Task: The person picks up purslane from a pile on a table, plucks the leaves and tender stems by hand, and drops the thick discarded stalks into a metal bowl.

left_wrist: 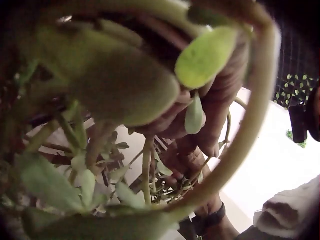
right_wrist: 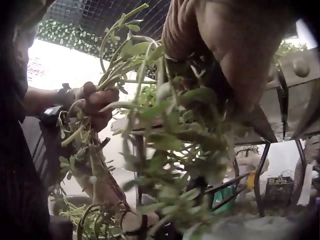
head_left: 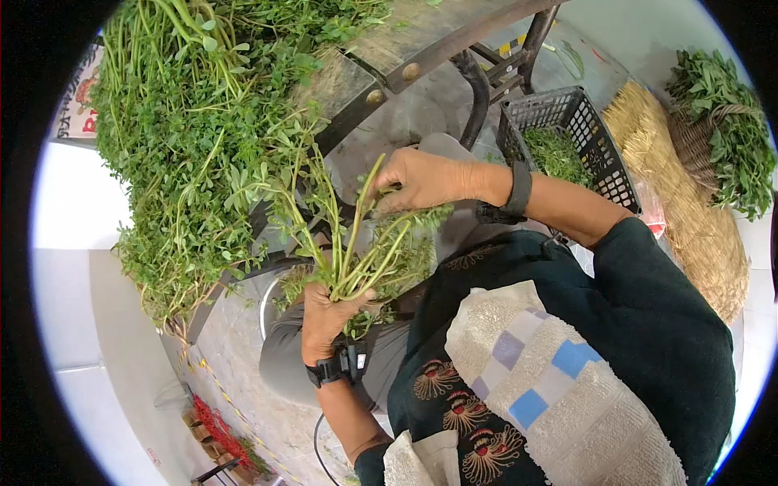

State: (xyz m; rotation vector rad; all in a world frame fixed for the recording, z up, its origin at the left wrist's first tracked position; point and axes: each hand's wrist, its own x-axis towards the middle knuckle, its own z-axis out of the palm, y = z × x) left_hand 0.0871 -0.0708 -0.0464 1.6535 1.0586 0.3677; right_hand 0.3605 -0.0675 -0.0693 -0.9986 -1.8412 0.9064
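In the head view, the left hand (head_left: 327,322) grips the base of a bunch of leafy green stems (head_left: 348,259), which fan out above the fist. The right hand (head_left: 429,180), its fingers curled, pinches greens beside the upper stems. Leaves blur much of the left wrist view, where the left hand (left_wrist: 220,100) shows behind a stem (left_wrist: 255,110). From the right wrist, the right hand (right_wrist: 235,45) has a leafy sprig (right_wrist: 170,130) hanging under it, while the left hand (right_wrist: 100,105) holds stems farther off.
A large heap of greens (head_left: 178,162) covers the table (head_left: 389,49) at upper left. Beyond the right arm stand a black crate (head_left: 604,150) with greens inside, a straw-coloured bundle (head_left: 689,219) and a basket (head_left: 693,150) with leafy plants. Metal table legs (head_left: 478,97) rise near the crate.
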